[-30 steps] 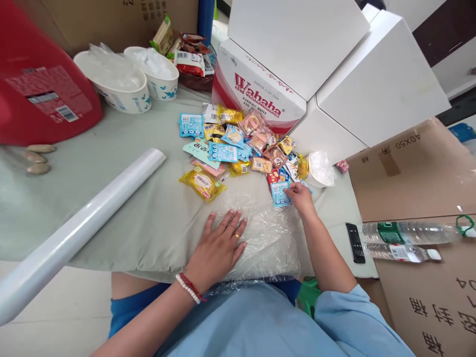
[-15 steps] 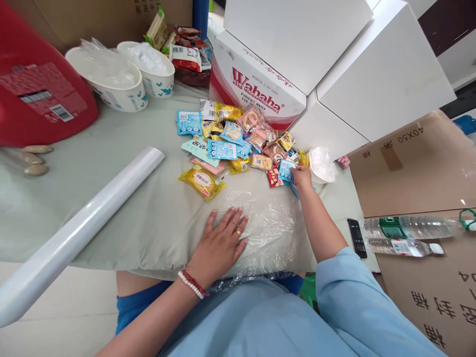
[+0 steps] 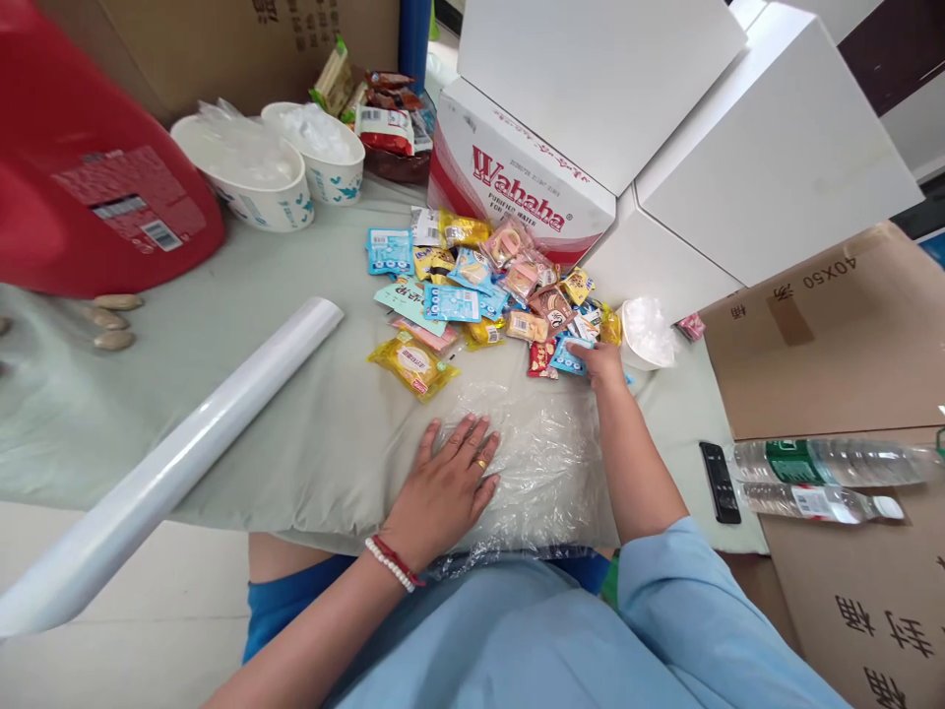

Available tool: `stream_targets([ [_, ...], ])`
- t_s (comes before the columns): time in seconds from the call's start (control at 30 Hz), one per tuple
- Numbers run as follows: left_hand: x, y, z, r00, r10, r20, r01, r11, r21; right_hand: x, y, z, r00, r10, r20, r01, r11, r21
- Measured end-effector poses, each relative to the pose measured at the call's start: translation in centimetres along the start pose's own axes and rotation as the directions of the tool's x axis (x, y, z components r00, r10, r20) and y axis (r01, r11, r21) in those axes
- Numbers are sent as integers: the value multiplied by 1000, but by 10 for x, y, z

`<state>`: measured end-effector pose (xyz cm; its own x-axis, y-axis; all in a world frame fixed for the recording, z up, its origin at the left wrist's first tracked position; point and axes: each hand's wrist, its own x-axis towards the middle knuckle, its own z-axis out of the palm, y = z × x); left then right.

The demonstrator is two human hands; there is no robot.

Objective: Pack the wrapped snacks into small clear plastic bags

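My right hand (image 3: 605, 364) reaches to the front right of a heap of wrapped snacks (image 3: 479, 281), its thumb and fingers on a light-blue snack packet (image 3: 570, 355). Part of that hand's fingers is hidden. Touching the blue packet's left side is a small red packet (image 3: 541, 358). My left hand (image 3: 443, 483) lies flat with fingers spread on a sheet of clear plastic film (image 3: 538, 463) spread over the cloth. Beyond its fingertips rests a yellow-wrapped snack (image 3: 413, 364) at the heap's front edge.
On the left are a long film roll (image 3: 221, 423) and a red jug (image 3: 110, 187). Paper tubs (image 3: 287, 207) and a Wahaha box (image 3: 509, 187) stand behind. Right of the heap sits another tub (image 3: 644, 340); farther right are a black phone-like object (image 3: 720, 483) and plastic bottles (image 3: 827, 463).
The blue packet under my right hand has dropped slightly toward me and lies flatter against the heap. My left hand stays on the film. The view has shifted a little.
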<state>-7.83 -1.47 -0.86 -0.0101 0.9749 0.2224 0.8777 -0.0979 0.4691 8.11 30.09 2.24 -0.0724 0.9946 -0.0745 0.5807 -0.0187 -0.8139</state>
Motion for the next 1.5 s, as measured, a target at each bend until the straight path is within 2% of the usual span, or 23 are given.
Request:
stream_targets([
  [0.1, 0, -1, 0, 1000, -2, 7, 2, 1000, 11, -12, -8, -7, 997, 40, 69, -50, 990, 135],
  [0.17, -1, -1, 0, 1000, -5, 12, 4, 1000, 15, -20, -16, -23, 997, 21, 75, -38, 969, 243],
  [0.27, -1, -1, 1, 1000, -2, 16, 2, 1000, 5, -40, -35, -57, 994, -93, 51, 72, 945, 318],
  [0.33, 0, 0, 1, 1000, -4, 18, 4, 1000, -6, -60, -50, -75, 966, -197, 169, 144, 949, 280],
  [0.37, 0, 1, 1, 1000, -8, 20, 8, 1000, -12, -71, -57, -79, 927, -234, 292, 169, 958, 233],
  [0.4, 0, 1, 1, 1000, -14, 23, 14, 1000, -16, -83, -62, -80, 863, -248, 441, 192, 967, 167],
  [0.43, 1, 1, 1, 999, -23, 27, 24, 1000, -18, -94, -65, -76, 771, -232, 593, 222, 971, 91],
  [0.47, 1, 1, 1, 999, -34, 30, 34, 999, -18, -106, -66, -69, 660, -202, 724, 267, 963, 25],
  [0.5, 1, 1, 1, 998, -43, 34, 44, 999, -16, -116, -64, -59, 542, -172, 822, 328, 945, -18],
  [0.53, 1, 1, 1, 998, -50, 37, 51, 999, -14, -125, -61, -48, 446, -155, 882, 396, 917, -39],
  [0.57, 1, 0, 1, 998, -53, 39, 54, 998, -12, -132, -55, -36, 395, -158, 905, 470, 881, -51],
  [0.6, 1, 0, 2, 998, -52, 40, 52, 999, -10, -138, -49, -25, 395, -184, 900, 548, 833, -70],
  [0.67, 0, 0, 2, 998, -42, 38, 42, 999, -6, -147, -36, -9, 482, -292, 826, 684, 715, -146],
  [0.73, 0, 0, 3, 998, -42, 38, 42, 999, 7, -154, -25, -4, 551, -396, 734, 747, 627, -223],
  [0.83, 0, 1, 3, 997, -58, 42, 57, 998, 35, -167, -14, -10, 576, -399, 713, 759, 585, -286],
  [0.93, 2, 2, 4, 997, -69, 41, 67, 996, 50, -178, -5, -16, 550, -353, 757, 778, 547, -310],
  [1.13, 1, 2, 3, 998, -50, 41, 47, 996, 71, -173, 2, -11, 389, -468, 794, 876, 454, -162],
  [1.23, -1, -1, 3, 1000, -24, 8, 24, 996, 92, -168, 1, -6, 328, -470, 820, 905, 406, -128],
  [1.3, -1, -6, 3, 1000, -18, -10, 19, 993, 115, -166, 3, -4, 326, -463, 824, 908, 398, -135],
  [1.43, -1, -14, -1, 1000, -3, -11, 5, 989, 150, -173, 15, -8, 391, -480, 785, 882, 438, -171],
  [1.5, -1, -15, -5, 1000, 2, 14, -4, 988, 155, -174, 16, -13, 408, -506, 760, 871, 465, -158],
])
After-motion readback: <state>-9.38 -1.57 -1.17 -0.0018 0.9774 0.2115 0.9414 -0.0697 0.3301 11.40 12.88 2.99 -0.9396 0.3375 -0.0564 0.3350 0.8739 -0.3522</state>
